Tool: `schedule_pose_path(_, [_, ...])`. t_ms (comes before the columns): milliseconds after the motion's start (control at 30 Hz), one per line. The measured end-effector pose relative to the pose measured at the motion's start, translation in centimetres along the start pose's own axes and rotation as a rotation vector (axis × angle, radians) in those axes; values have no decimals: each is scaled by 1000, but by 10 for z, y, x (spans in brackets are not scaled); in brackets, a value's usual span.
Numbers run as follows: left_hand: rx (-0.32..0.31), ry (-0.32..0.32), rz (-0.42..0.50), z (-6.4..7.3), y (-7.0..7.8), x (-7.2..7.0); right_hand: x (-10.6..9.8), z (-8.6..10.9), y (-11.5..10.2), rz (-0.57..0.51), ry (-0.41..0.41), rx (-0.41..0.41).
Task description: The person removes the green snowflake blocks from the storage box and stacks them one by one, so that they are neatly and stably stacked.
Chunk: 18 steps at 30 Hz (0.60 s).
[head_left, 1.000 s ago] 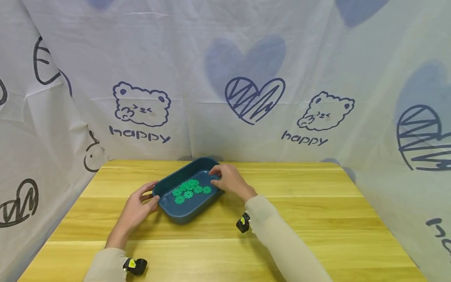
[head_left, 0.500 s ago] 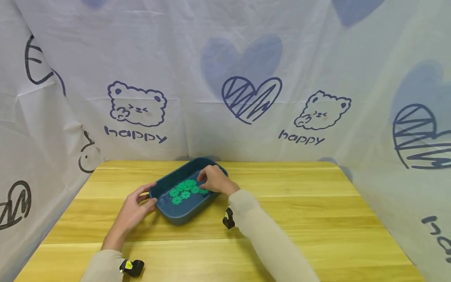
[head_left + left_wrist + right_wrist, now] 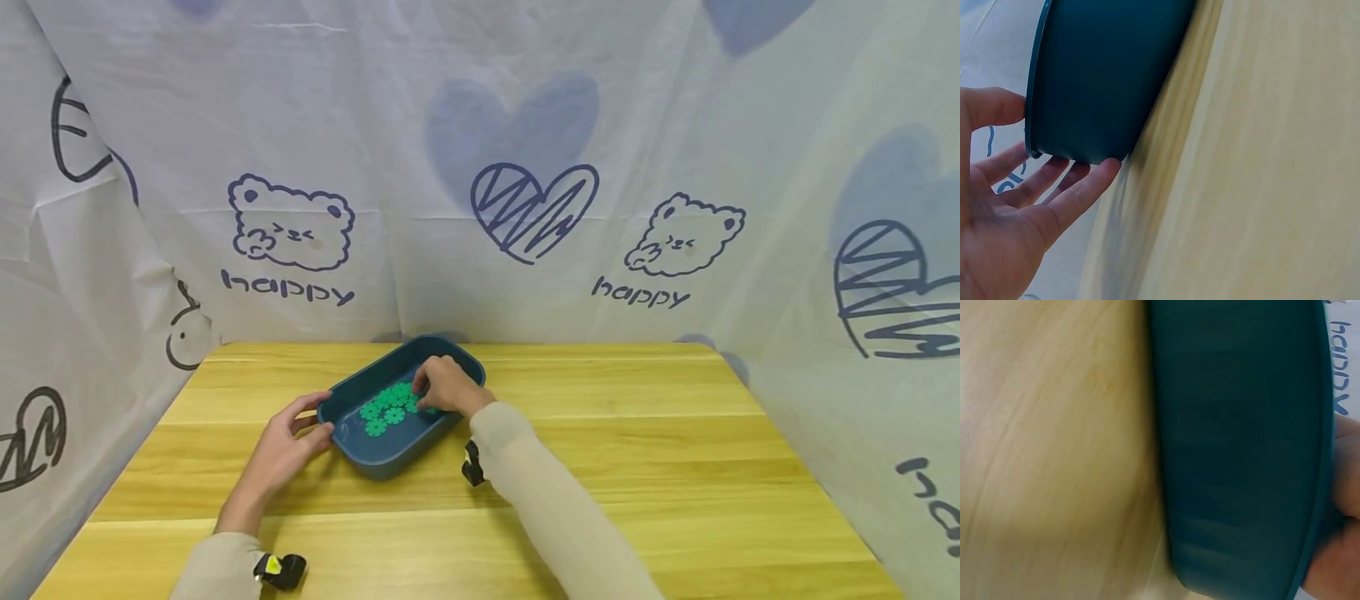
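Observation:
A dark teal plastic box [image 3: 382,457], oblong with rounded corners, stands slanted on the wooden table. Several small green flower-shaped discs [image 3: 377,427] lie in a cluster on its floor. At the box's left end, my left hand [image 3: 279,450] holds the corner between thumb and fingers. The left wrist view shows those fingers [image 3: 1082,194] against the outer wall and the thumb at the rim. My right hand [image 3: 450,387] reaches over the near wall, its bent fingers down among the discs. Whether they pinch a disc is hidden. In the right wrist view, the box wall covers most of that hand [image 3: 1344,487].
The yellow wooden table [image 3: 637,450] extends around the box. A white curtain [image 3: 420,275] printed with hearts, bears and "happy" hangs behind the table and along both sides. Black wrist cameras [image 3: 281,571] sit at the beige sleeves.
My right hand has moved left and slightly down, from the box's right end to above the discs. My left hand stays on the left end. The head view has shifted a little.

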State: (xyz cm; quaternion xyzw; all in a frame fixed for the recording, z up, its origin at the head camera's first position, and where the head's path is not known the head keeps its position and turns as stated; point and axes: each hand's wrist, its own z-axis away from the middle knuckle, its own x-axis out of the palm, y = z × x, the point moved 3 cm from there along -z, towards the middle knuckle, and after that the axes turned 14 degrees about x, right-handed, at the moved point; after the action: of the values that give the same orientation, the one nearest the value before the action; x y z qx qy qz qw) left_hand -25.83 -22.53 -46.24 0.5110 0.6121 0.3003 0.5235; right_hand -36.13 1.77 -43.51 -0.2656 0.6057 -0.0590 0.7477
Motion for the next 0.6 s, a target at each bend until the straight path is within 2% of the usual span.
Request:
schedule_pose_path(333, [0, 3, 6, 0, 0, 1, 7, -4, -5, 63, -29, 33])
schedule_pose_path(600, [4, 5, 7, 0, -1, 1, 10, -7, -6, 104, -47, -7])
